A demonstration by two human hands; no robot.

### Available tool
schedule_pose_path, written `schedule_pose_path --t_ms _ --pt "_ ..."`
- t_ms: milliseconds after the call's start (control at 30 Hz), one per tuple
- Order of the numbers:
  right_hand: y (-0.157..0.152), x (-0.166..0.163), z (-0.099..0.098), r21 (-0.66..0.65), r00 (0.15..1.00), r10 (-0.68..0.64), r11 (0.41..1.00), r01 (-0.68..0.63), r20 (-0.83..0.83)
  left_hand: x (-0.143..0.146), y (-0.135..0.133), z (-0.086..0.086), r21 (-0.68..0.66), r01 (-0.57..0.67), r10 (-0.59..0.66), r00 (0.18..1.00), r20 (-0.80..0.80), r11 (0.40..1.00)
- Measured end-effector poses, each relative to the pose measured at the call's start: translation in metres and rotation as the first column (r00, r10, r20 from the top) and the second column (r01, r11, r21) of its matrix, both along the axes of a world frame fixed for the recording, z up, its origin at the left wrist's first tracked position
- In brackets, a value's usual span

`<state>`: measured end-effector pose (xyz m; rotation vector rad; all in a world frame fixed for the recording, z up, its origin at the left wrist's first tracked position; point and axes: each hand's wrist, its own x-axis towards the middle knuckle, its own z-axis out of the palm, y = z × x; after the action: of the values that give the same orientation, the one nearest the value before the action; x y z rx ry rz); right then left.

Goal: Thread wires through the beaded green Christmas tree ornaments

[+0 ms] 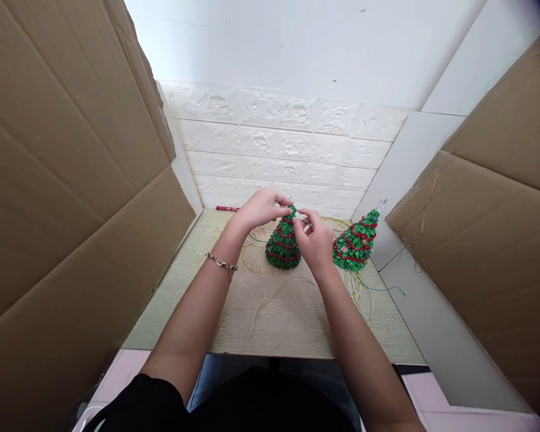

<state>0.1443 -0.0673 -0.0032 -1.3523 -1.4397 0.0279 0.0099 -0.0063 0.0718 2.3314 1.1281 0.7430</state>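
From where I stand, the person sits at the middle of the table's (171, 318) front edge, both forearms reaching over it. The front strip of the table carries little; inward, about midway between the front and back edges, thin loose strings (264, 288) lie on the surface. Beyond them stands the tree (282, 247), upright, right of the table's middle and closer to the back edge. The left hand (263, 210) closes thumb and fingertips about its peak from the left, probably to steady a narrow tip that would otherwise sway. The right hand (315, 237) is at the peak's right side, thumb and forefinger curled together; whether a string is pinched there cannot be told. Set aside near the right edge is a second tree (355, 246), with a star (382, 204) on top, leaning slightly right. Wires (360, 294) spread from beneath it towards the front, which may account for the tilt. By the back left corner a red stick (226, 208) lies along the back edge, seemingly parked out of reach of the work, before the white brick wall (274, 144).
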Motion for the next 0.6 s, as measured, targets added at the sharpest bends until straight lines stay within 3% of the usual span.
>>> schedule_pose_path --t_ms 167,467,533,600 --pt "-0.005 0.005 -0.005 0.212 0.942 0.121 0.976 -0.055 -0.312 0.000 0.001 0.000 -0.018 0.007 -0.007 1.000 0.009 1.000" --pt "0.005 -0.007 -0.004 0.323 0.677 0.375 0.923 -0.209 -0.633 0.001 0.001 0.000 -0.020 0.008 -0.008 1.000 -0.008 1.000" --pt "0.008 -0.006 -0.006 0.322 0.674 0.362 0.927 -0.191 -0.644 0.000 0.001 0.000 -0.022 0.006 -0.006 1.000 -0.007 1.000" --pt "0.009 -0.002 -0.006 0.295 0.735 0.309 0.943 -0.154 -0.603 0.000 0.001 0.000 -0.026 0.007 -0.007 1.000 -0.002 1.000"
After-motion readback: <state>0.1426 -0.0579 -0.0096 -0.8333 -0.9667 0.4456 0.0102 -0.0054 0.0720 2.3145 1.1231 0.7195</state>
